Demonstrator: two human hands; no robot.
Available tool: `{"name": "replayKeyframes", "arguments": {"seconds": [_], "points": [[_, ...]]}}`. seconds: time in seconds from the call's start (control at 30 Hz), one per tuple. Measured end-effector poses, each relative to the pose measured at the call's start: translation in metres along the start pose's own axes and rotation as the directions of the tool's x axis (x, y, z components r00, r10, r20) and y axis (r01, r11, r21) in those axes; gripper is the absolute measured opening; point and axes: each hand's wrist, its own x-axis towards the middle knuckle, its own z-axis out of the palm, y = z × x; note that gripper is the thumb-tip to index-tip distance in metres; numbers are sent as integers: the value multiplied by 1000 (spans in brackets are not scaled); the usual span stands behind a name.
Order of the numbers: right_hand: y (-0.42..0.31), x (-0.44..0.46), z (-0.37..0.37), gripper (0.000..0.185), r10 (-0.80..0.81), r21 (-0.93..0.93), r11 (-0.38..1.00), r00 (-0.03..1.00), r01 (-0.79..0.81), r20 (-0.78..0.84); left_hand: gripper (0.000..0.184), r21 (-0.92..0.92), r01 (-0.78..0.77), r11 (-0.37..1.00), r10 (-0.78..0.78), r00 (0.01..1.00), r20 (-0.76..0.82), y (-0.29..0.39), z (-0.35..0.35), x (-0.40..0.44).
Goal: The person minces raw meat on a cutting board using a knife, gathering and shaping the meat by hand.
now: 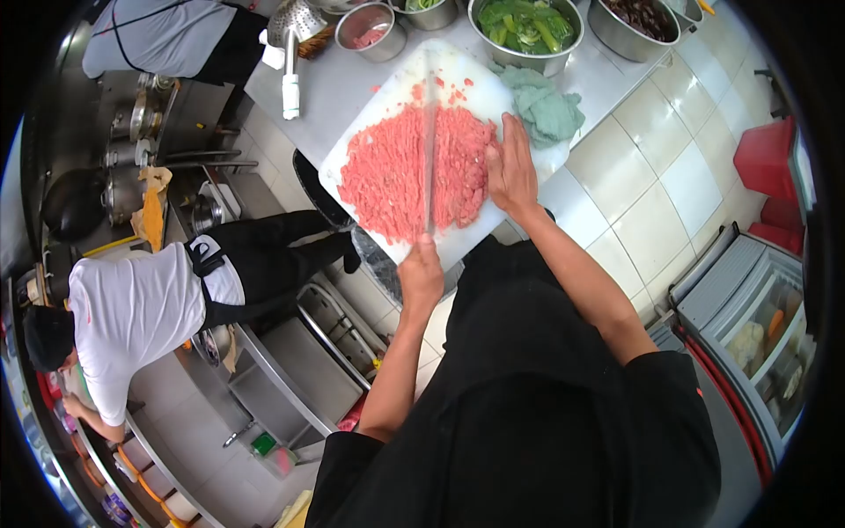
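Observation:
A wide mound of minced meat is spread over a white cutting board. Gripped in my left hand at the board's near edge is a knife. Its long blade, seen nearly edge-on, runs away from me across the meat. My right hand lies along the right side of the meat, fingers stretched out and thumb towards the mound; it holds nothing. Small meat scraps dot the board's far end. A crumpled green cloth is just beyond my right fingertips.
Along the table's far side stand metal bowls, one with green vegetables, one with dark pieces, one with some meat. A strainer is at far left. A co-worker bends over a counter on the left; another person stands beyond.

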Motion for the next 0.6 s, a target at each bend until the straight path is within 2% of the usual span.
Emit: {"name": "replayKeyframes", "arguments": {"seconds": [0.03, 0.1, 0.17, 0.2, 0.3, 0.33, 0.37, 0.43, 0.5, 0.53, 0.6], "points": [[1, -2, 1, 65, 5, 0, 1000, 1000, -5, 6, 65, 164, 136, 977, -159, 977, 139, -7, 3, 12], [6, 2, -3, 66, -5, -14, 1000, 1000, 5, -10, 66, 88, 246, 965, -258, 949, 181, 13, -17, 14], [2, -5, -1, 67, -18, -5, 1000, 1000, 18, -9, 64, -50, 192, 980, -182, 971, 157, 52, -46, -1], [1, -5, 0, 67, -4, 10, 1000, 1000, 4, -9, 61, -146, 117, 982, -105, 991, 88, 65, -51, -7], [2, -5, 2, 66, 12, 0, 1000, 1000, -12, -12, 66, -318, -113, 941, 79, 990, -118, 33, -21, -8], [2, -3, 3, 66, 13, 3, 1000, 1000, -13, -4, 67, -115, -109, 987, 96, 988, -120, 12, -7, -4], [1, -3, 2, 65, 16, 3, 1000, 1000, -16, -2, 70, 132, -21, 991, 16, 999, 41, -33, 9, 11], [4, -1, -1, 65, 12, -3, 1000, 1000, -12, -10, 72, 68, 172, 983, -178, 980, 93, -17, -9, 17], [2, -5, 0, 65, 0, 11, 1000, 1000, 0, -5, 72, -60, 250, 966, -238, 959, 155, 25, -42, 7], [2, -4, 2, 65, 1, 9, 1000, 1000, -1, -8, 70, -114, 160, 981, -151, 985, 83, 58, -56, -3], [1, -4, 1, 65, 1, 2, 1000, 1000, -1, -11, 63, -300, 38, 953, -40, 999, 1, 40, -43, -8]]}}
